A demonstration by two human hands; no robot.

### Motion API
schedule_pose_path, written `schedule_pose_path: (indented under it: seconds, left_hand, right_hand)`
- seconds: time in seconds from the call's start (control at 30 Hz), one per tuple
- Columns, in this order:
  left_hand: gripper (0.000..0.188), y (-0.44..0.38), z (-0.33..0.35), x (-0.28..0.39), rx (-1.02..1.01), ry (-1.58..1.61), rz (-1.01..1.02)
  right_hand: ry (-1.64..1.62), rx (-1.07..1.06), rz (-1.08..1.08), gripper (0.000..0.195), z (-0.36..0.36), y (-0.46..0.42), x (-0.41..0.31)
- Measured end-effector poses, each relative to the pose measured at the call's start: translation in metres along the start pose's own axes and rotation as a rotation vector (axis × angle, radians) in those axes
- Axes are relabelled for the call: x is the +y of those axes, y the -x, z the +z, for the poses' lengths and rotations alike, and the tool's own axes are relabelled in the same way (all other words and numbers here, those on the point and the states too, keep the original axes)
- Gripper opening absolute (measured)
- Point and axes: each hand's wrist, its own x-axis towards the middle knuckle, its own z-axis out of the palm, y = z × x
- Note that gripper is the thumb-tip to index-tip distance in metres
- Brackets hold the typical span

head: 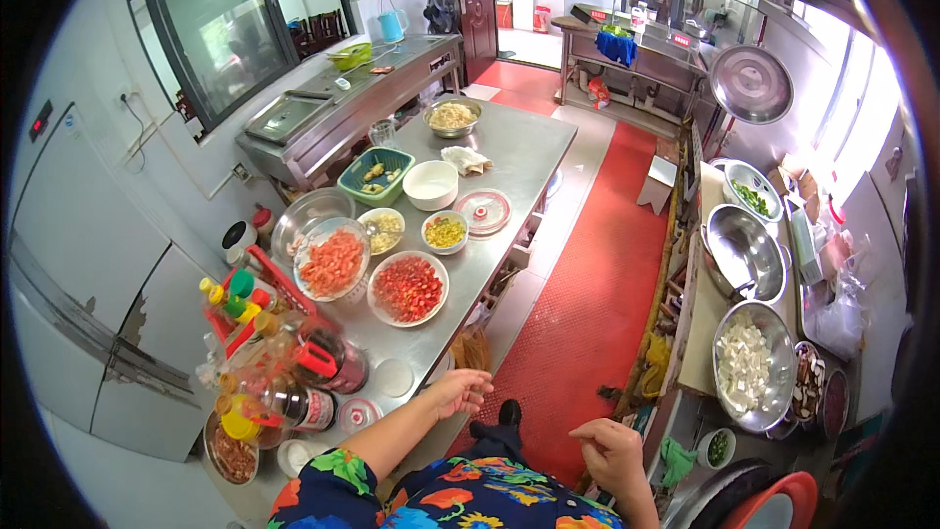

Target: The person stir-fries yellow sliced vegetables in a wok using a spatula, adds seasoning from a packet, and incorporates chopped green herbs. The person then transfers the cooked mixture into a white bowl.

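My left hand (461,391) hangs in the air beside the edge of a stainless steel table (525,136), fingers loosely bent and apart, holding nothing. Over the red floor mat (580,264), my right hand (608,448) is curled, and no object shows in it. Chopped red chillies fill a white plate (409,289) on the table. Behind it are a colander of diced tomato (332,263), a bowl of chopped yellow-green pickle or pepper (445,232) and a bowl of minced garlic (382,230). Close to my left forearm stand bottles of dark sauce (312,408).
To the right, a counter carries a steel bowl of white cubes, likely tofu (745,364), an empty steel pot (745,250) and a bowl of chopped greens (718,448). A white stool (657,182) stands by the mat. A wok lid (752,84) hangs farther back.
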Motion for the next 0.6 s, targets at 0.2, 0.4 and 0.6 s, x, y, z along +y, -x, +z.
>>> schedule_pose_path:
  seconds: [0.2,0.4,0.6]
  left_hand:
    - [0.026,-0.079,0.033,0.090,-0.063,0.045,0.098]
    - [0.028,-0.137,0.063,0.153,-0.116,-0.057,0.100]
    - [0.025,-0.163,0.068,0.174,-0.144,0.005,0.012]
  right_hand:
    - [0.081,0.095,0.149,0.014,-0.021,-0.053,0.048]
    - [0.219,0.163,-0.009,0.013,-0.043,-0.136,0.068]
    - [0.099,0.272,-0.051,0.020,-0.043,-0.177,0.095]
